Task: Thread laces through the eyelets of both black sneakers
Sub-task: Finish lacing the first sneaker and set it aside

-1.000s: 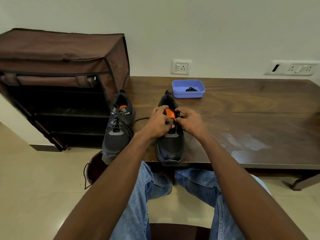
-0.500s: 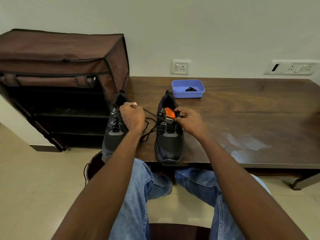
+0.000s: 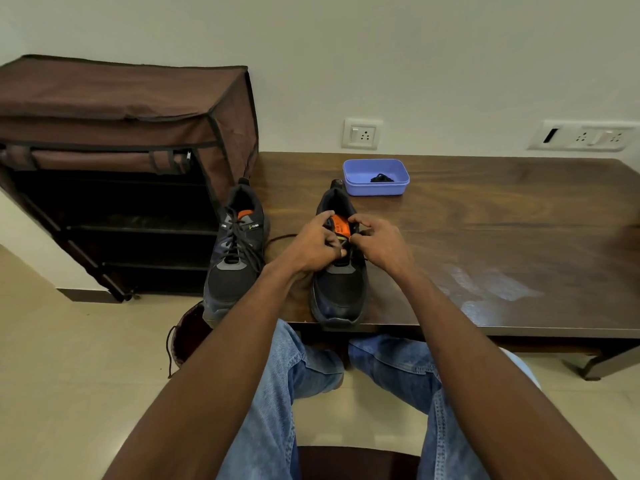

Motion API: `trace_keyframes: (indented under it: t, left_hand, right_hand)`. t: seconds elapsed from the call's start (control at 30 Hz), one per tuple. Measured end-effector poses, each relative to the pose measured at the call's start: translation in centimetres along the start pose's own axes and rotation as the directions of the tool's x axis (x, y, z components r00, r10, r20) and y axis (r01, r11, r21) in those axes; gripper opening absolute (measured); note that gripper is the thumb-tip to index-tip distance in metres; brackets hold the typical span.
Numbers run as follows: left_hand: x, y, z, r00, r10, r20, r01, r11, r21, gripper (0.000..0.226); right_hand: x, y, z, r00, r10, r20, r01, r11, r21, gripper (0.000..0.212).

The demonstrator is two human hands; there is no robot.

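Right now your wooden table (image 3: 485,216) carries both black sneakers: the laced left sneaker (image 3: 235,258) and the right sneaker (image 3: 341,289), toes at the near edge. Your left hand (image 3: 313,245) and right hand (image 3: 379,242) pinch its lace (image 3: 277,238) at the orange tongue (image 3: 340,226).

We see black sneakers (image 3: 341,289) with orange tongue tabs (image 3: 340,227); a lilac tray (image 3: 375,185); a dark wood-grain table (image 3: 485,220); a brown fabric shoe rack (image 3: 121,109); blue jeans (image 3: 277,393).
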State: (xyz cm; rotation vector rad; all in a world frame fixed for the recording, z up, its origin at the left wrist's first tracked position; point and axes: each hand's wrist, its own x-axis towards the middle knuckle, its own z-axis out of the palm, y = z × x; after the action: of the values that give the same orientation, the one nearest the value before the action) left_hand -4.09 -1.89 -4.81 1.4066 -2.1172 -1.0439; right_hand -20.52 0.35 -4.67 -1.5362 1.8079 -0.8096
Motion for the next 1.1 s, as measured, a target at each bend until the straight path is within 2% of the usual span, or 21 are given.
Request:
trace_keyframes:
  t: [0.03, 0.07, 0.13, 0.2, 0.23, 0.3, 0.37, 0.4, 0.43, 0.5, 0.57, 0.6, 0.67, 0.73, 0.83, 0.9, 1.0, 1.1]
  left_hand:
    - [-0.2, 0.2, -0.2, 0.999, -0.052, -0.015, 0.050, 0.992, -0.114, 0.062]
    - [-0.3, 0.2, -0.4, 0.995, -0.083, -0.054, 0.073, 0.982, -0.172, 0.065]
    - [-0.4, 0.4, -0.8, 0.987, -0.118, -0.111, 0.091, 0.971, -0.222, 0.061]
    - [-0.6, 0.7, -1.1, 0.986, -0.130, -0.105, 0.099, 0.961, -0.259, 0.059]
    - [-0.6, 0.7, -1.1, 0.985, -0.139, -0.104, 0.108, 0.960, -0.259, 0.050]
    - [-0.3, 0.5, -1.2, 0.973, -0.176, -0.150, 0.126, 0.946, -0.298, 0.011]
    - [-0.1, 0.3, -1.5, 0.934, -0.286, -0.213, 0.140, 0.843, -0.520, 0.013]
    - [0.0, 0.0, -1.6, 0.914, -0.322, -0.247, 0.134, 0.814, -0.565, 0.014]
    - [0.0, -0.3, -1.8, 0.892, -0.339, -0.297, 0.135, 0.830, -0.542, 0.016]
    - [-0.2, -1.0, -1.8, 0.852, -0.287, -0.437, 0.173, 0.943, -0.283, 0.019]
    - [-0.5, -1.3, -1.5, 0.793, -0.228, -0.565, 0.207, 0.973, -0.102, 0.006]
    - [-0.6, -1.2, -1.4, 0.760, -0.214, -0.614, 0.211, 0.974, -0.079, 0.012]
    - [-0.6, -0.8, -1.4, 0.701, -0.200, -0.685, 0.239, 0.970, -0.039, 0.045]
    - [-0.5, -0.6, -1.4, 0.732, -0.187, -0.655, 0.230, 0.973, -0.021, 0.056]
    - [-0.3, -0.3, -0.7, 0.859, -0.191, -0.474, 0.209, 0.978, -0.015, 0.032]
    - [-0.2, 0.1, -0.3, 0.907, -0.176, -0.383, 0.197, 0.980, 0.014, 0.031]
    - [-0.2, 0.8, 0.2, 0.942, -0.162, -0.292, 0.194, 0.978, 0.082, 0.034]
    - [0.1, 0.7, 0.1, 0.939, -0.187, -0.290, 0.205, 0.978, 0.033, 0.028]
  right_hand:
    - [0.0, 0.0, 0.0, 1.000, -0.007, -0.004, 0.007, 1.000, -0.005, 0.044]
    - [0.0, 0.0, 0.0, 1.000, -0.012, -0.010, 0.012, 1.000, -0.009, 0.043]
    - [0.0, 0.1, 0.1, 1.000, -0.009, -0.017, 0.008, 1.000, -0.011, 0.042]
    - [0.0, 0.1, 0.1, 1.000, 0.004, -0.011, -0.004, 1.000, -0.006, 0.041]
    - [0.0, 0.1, 0.1, 1.000, 0.005, -0.007, -0.005, 1.000, -0.001, 0.041]
    - [-0.1, 0.0, 0.0, 1.000, 0.000, 0.001, 0.000, 1.000, 0.007, 0.040]
    - [-0.1, -0.1, -0.2, 1.000, 0.000, 0.002, 0.000, 1.000, 0.002, 0.038]
    - [-0.2, -0.1, -0.3, 1.000, 0.001, 0.000, -0.001, 1.000, 0.001, 0.038]
    - [-0.2, -0.1, -0.3, 1.000, 0.002, -0.003, -0.002, 1.000, 0.000, 0.039]
    - [-0.3, -0.3, -0.3, 1.000, -0.002, -0.005, 0.002, 1.000, -0.026, 0.042]
    - [-0.4, -0.4, -0.3, 1.000, -0.007, -0.003, 0.007, 0.999, -0.053, 0.044]
    - [-0.4, -0.4, -0.3, 1.000, -0.007, 0.001, 0.007, 0.998, -0.059, 0.045]
    - [-0.5, -0.4, -0.4, 1.000, -0.005, 0.003, 0.005, 0.999, -0.053, 0.047]
    - [-0.5, -0.4, -0.5, 1.000, 0.004, 0.015, -0.003, 0.999, -0.047, 0.049]
    - [-0.6, -0.5, -0.6, 0.999, 0.010, 0.050, -0.008, 0.999, -0.045, 0.052]
    - [-0.6, -0.5, -0.8, 0.998, 0.003, 0.056, -0.001, 0.999, -0.038, 0.054]
    - [-0.6, -0.5, -0.9, 0.997, 0.009, 0.073, -0.007, 1.000, -0.030, 0.057]
    - [-0.6, -0.6, -0.9, 0.997, 0.019, 0.077, -0.016, 0.999, -0.035, 0.056]
